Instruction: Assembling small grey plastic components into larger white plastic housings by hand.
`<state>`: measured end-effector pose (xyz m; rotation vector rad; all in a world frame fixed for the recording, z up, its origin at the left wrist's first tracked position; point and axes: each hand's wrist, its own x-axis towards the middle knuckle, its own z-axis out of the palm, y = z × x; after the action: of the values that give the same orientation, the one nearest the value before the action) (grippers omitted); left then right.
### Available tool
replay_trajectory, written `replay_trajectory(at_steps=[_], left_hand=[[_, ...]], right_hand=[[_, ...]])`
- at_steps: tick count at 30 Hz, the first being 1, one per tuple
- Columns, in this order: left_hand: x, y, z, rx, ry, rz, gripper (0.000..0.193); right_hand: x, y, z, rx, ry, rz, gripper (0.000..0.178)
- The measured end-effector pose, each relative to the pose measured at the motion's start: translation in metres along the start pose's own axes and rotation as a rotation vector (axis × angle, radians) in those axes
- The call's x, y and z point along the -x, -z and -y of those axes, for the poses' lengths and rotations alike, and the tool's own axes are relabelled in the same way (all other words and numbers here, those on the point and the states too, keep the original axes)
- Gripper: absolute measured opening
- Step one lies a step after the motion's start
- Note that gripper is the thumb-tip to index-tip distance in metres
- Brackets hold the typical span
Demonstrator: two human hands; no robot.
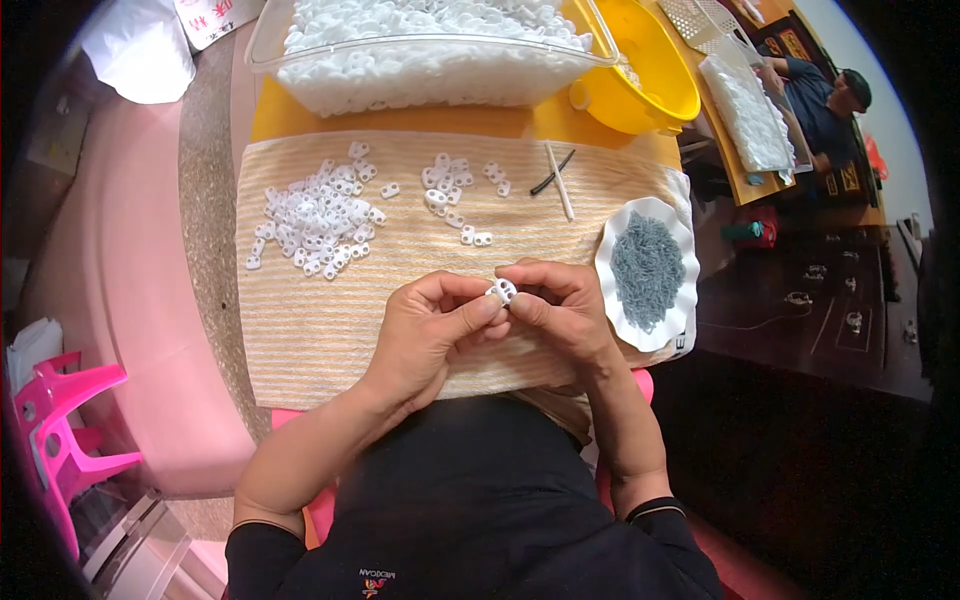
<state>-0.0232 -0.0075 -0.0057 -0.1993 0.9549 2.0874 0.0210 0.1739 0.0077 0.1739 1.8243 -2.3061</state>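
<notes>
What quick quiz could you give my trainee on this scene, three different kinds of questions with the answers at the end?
1. What do the left hand and the right hand hold together?
2. True or false: the largest pile of small white pieces on the striped cloth lies to the left of the scalloped dish of gray pieces.
3. Fill in the blank: a black stick lies crossed with a ____ stick.

Key:
1. A small white piece with holes.
2. True.
3. White; the white stick crosses it.
</notes>
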Motion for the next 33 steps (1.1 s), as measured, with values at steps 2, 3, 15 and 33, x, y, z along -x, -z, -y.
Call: replay_trajectory(at_steps=[2,3,15,33], left_hand=[[0.001,-0.002,0.000,0.041,0.012,-0.011,0.014],[0.001,-0.003,-0.001,0.038,0.010,-0.009,0.014],[0.001,-0.003,-0.007,0.029,-0.001,0.127,0.016],[0.008,-0.003,-0.004,-0.002,-0.077,0.211,0.012]], right_hand=[[0.001,0.000,0.000,0.015,0.008,-0.005,0.026],[0.001,0.000,0.000,0.015,0.012,-0.005,0.026],[0.000,0.001,-0.005,-0.015,0.112,0.061,0.030],[0.007,-0.012,-0.002,-0.010,0.143,0.048,0.031]])
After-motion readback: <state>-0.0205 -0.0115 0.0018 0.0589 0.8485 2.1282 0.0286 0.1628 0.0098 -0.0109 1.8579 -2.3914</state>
